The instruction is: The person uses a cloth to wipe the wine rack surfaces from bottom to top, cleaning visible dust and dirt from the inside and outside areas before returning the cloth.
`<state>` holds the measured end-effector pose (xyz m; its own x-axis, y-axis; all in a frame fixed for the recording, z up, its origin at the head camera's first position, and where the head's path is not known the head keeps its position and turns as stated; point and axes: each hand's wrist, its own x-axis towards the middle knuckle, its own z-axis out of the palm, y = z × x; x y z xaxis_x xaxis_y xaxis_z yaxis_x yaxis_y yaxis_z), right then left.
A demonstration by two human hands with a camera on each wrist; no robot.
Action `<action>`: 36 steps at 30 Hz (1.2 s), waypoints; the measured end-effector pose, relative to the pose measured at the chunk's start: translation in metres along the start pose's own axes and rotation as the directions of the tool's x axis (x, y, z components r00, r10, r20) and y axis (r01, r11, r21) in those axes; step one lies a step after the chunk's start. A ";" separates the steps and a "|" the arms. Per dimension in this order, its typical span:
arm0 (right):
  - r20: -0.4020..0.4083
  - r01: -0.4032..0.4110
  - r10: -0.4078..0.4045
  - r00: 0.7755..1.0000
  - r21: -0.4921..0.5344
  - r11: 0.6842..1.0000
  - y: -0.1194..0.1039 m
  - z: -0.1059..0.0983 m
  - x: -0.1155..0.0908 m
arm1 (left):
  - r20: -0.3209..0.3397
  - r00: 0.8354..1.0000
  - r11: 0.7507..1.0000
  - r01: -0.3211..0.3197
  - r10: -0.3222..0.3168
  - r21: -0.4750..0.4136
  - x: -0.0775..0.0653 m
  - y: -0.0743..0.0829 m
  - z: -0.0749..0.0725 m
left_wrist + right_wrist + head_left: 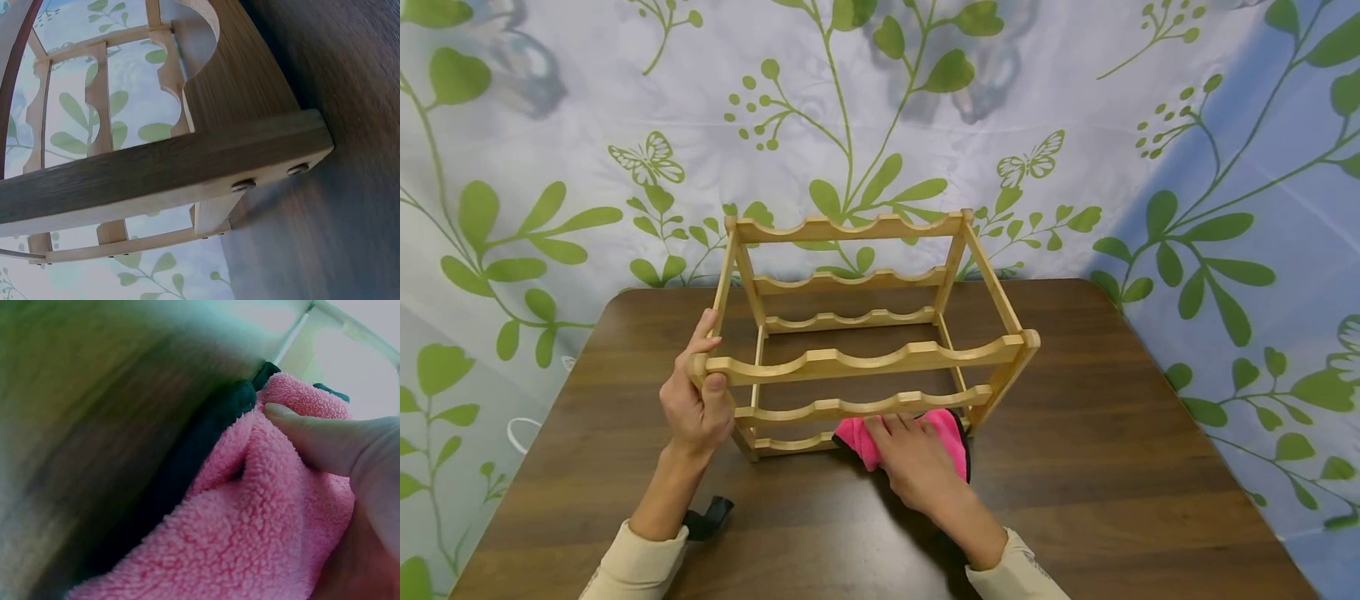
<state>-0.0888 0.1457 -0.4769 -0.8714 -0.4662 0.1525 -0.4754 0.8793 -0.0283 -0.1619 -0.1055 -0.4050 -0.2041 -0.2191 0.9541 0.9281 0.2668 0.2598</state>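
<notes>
A pale wooden wine rack [823, 365] with scalloped rails stands on the table. My left hand [696, 408] grips its near left upper corner, thumb in front and fingers round the outer side. A post with two screw heads [244, 185] fills much of the left wrist view, where the hand is hidden. In my right hand [917, 467] is a pink fleecy cloth [951, 437] with a black edge, bunched at the lowest front rail. The right wrist view shows the thumb [312, 434] pressing on the cloth's folds; the other fingers are mostly hidden.
The dark brown wooden table [1097, 500] extends on both sides of the rack. A small black object [709, 518] lies beside the left forearm, partly covered by it. Leaf-patterned fabric [880, 108] hangs behind the table and down both sides.
</notes>
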 end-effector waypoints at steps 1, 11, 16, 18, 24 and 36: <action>-0.006 -0.001 0.001 1.000 -0.002 1.000 0.001 0.000 0.000 | 0.009 1.000 1.000 0.000 0.000 0.008 0.000 0.000 0.000; -0.024 -0.020 0.020 1.000 0.024 1.000 0.007 0.000 -0.004 | 0.058 0.998 0.996 -0.018 0.013 0.085 0.003 -0.007 -0.005; -0.019 -0.044 0.044 0.999 0.020 0.999 0.012 -0.001 -0.006 | 0.065 0.998 0.995 -0.012 0.005 0.100 0.003 -0.011 -0.006; -0.017 -0.046 0.047 0.999 0.022 0.999 0.014 -0.001 -0.006 | 0.065 0.998 0.995 -0.008 0.002 0.102 0.003 -0.012 -0.007; -0.002 -0.068 0.068 0.998 0.034 0.997 0.018 -0.005 -0.008 | 0.067 0.998 0.995 -0.010 0.004 0.102 0.002 -0.016 -0.008; -0.088 -0.094 0.093 0.992 -0.009 0.995 0.026 -0.007 -0.017 | 0.077 0.997 0.990 -0.035 0.025 0.134 -0.001 -0.027 -0.014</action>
<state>-0.0855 0.1775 -0.4730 -0.8978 -0.3718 0.2360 -0.3899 0.9203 -0.0332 -0.1820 -0.1255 -0.4154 -0.2041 -0.1395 0.9690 0.8847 0.3976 0.2436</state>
